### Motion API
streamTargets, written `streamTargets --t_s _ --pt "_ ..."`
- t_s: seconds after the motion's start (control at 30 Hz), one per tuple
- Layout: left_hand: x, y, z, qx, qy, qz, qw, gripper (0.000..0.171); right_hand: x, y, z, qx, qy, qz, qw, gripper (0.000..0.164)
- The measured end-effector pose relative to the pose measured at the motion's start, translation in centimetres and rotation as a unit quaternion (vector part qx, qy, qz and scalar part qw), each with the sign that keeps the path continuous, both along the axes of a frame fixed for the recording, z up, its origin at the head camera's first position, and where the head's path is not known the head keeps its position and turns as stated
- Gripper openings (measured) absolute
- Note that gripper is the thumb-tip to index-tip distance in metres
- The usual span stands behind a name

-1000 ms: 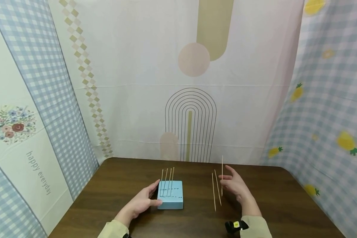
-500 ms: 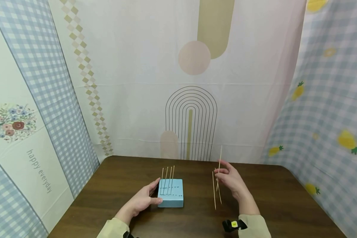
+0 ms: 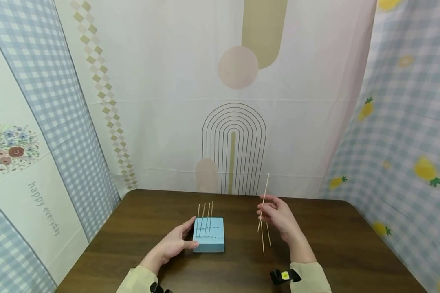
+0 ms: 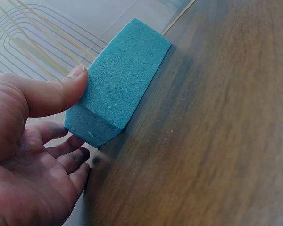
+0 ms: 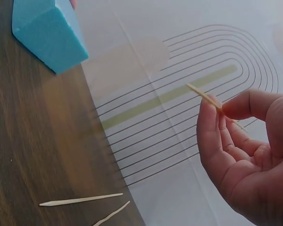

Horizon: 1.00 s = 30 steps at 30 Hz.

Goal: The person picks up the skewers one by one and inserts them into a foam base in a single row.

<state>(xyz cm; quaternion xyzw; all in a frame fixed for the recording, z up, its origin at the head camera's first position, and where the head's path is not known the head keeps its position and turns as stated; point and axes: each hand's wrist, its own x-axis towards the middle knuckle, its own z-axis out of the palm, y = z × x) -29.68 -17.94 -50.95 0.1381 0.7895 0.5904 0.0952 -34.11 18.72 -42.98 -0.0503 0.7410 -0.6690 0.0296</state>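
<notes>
A light blue foam block [image 3: 210,248] with rows of small holes on top sits on the table, left of centre. Several bamboo skewers [image 3: 209,217] stand upright in its left part. My left hand [image 3: 173,245] holds the block's left side, thumb at the front corner and fingers towards the back; the left wrist view shows the thumb on the foam block [image 4: 125,70]. Off to the right, my right hand [image 3: 281,217] pinches another skewer [image 3: 266,185] between thumb and fingertips, raised above the table and slightly tilted. In the right wrist view, this skewer [image 5: 198,91] crosses the fingertips.
Two loose skewers lie on the brown wooden table [image 3: 238,268] below the right hand, one skewer [image 3: 263,245] left of the other skewer [image 3: 269,237]. A patterned cloth [image 3: 168,134] hangs behind the table's back edge, with checked cloth at both sides.
My right hand has moved left, carrying the pinched skewer, which has gone from upright to leaning with its top to the right. My left hand has stayed on the foam block.
</notes>
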Motion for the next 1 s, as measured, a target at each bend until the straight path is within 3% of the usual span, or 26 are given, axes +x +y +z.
streamTargets --t_s 0.33,1.0 --pt "-0.2 0.0 0.0 -0.007 0.003 0.004 1.0000 0.096 -0.1 -0.5 0.1 -0.039 0.002 0.005 0.999 0.040" --pt "-0.2 -0.2 -0.2 -0.007 0.002 0.001 1.0000 0.096 0.8 -2.8 0.6 -0.027 0.061 -0.008 0.998 0.031"
